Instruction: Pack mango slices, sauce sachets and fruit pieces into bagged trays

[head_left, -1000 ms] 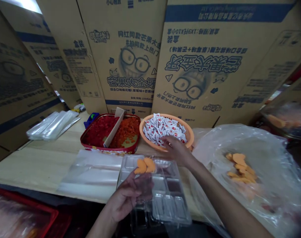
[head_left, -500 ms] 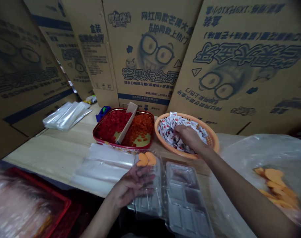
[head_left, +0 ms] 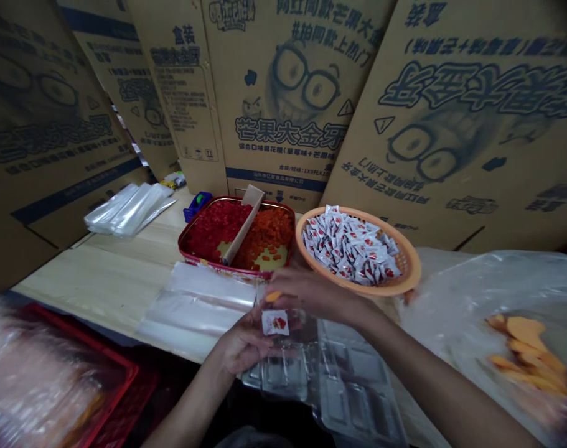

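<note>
Clear compartment tray (head_left: 284,373) sits in the left hand (head_left: 242,345), whose fingers hold its edge; a white sachet (head_left: 274,323) shows over it beside those fingers. The right hand (head_left: 306,291) bends over the far end by an orange piece (head_left: 272,297); whether it grips anything, I cannot tell. Beyond stand a red divided tin (head_left: 182,251) and an orange basket (head_left: 408,272).

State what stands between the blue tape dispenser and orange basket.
The head view shows a red tin between the tape dispenser and orange basket; a cardboard strip parts its red pieces from its orange pieces.
</note>
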